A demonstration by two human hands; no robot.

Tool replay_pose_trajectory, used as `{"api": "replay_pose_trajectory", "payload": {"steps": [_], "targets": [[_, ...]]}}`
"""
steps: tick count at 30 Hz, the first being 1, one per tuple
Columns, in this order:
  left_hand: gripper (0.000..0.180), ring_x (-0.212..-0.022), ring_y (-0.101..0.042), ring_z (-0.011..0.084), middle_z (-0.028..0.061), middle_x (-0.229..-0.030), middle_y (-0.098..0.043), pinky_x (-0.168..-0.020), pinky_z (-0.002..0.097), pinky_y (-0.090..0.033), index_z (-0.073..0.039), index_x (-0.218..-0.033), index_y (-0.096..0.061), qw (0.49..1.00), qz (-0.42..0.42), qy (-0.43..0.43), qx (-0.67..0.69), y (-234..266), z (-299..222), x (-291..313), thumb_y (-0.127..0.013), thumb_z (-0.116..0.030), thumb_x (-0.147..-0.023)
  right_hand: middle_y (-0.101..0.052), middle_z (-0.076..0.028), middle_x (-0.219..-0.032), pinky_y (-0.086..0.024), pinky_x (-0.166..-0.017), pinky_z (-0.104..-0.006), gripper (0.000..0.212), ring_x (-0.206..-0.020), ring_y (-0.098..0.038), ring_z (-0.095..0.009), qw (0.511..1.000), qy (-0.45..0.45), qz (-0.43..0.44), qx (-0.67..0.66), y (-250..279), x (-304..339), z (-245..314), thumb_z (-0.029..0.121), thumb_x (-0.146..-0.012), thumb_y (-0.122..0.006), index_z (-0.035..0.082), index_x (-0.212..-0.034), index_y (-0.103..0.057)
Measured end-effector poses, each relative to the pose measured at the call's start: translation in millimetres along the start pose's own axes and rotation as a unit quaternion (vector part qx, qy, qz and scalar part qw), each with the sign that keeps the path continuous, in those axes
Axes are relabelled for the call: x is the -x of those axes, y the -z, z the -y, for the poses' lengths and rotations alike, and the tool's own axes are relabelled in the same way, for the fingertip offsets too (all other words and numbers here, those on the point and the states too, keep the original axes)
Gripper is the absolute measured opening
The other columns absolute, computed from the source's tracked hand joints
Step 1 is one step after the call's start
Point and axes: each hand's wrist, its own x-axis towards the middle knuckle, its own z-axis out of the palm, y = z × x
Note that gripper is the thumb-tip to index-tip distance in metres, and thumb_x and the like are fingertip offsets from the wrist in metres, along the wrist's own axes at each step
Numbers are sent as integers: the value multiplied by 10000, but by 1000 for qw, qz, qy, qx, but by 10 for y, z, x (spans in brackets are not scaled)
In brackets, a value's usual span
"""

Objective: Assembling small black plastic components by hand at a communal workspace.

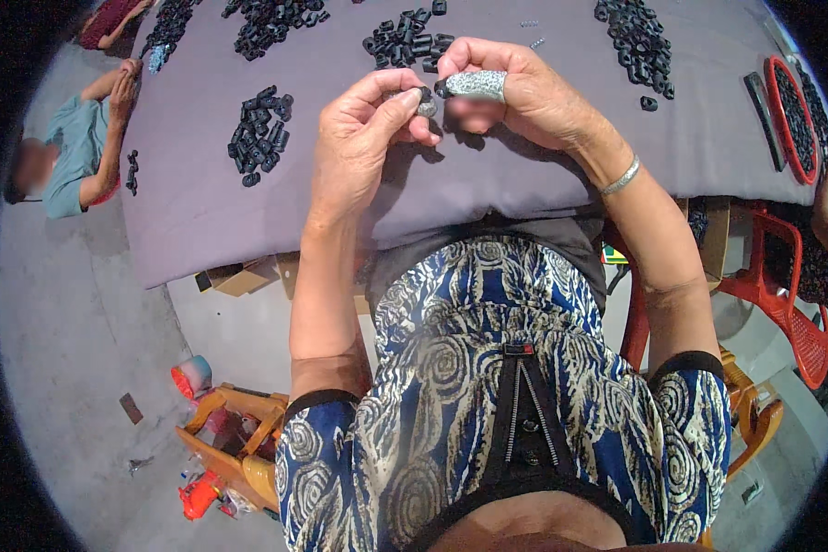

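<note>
Both my hands are raised over the cloth-covered table, their fingertips almost meeting. My left hand pinches a small black plastic piece between thumb and fingers; a greyish bit shows beside it. My right hand, a silvery wrap around one digit, has its fingers closed on another small black piece. Its exact shape is hidden by the fingers. Just beyond my hands lies a pile of short black cylindrical pieces. A smaller pile of black pieces rests left of my left hand.
More black piles lie at the far side, with another pile at right. Loose springs sit beyond my right hand. A red basket holds black pieces. A person sits left; red and wooden chairs stand nearby.
</note>
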Motion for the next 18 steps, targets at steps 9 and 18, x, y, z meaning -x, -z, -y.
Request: {"api": "replay_pose_trajectory", "payload": {"steps": [9,18], "targets": [[137,-629,-593,96,39,-728,-609,-617,263,-558,15,-1014,-617,1000,2,7,-17,-20,-32,19,-580,-74,-916,-580,5,-804,-449,-607,-191,141,-719,-538,-46,999,20,6,50,2,-10,-16,174,-931,-570,47,-990,-555],[136,-629,-592,104,36,-708,-601,-602,267,-548,18,-1010,-607,999,8,9,-32,-23,-53,44,-572,-79,-921,-583,14,-762,-439,-581,-192,95,-650,-520,-48,993,33,-12,112,-36,-6,-11,121,-896,-567,40,-945,-574]]}}
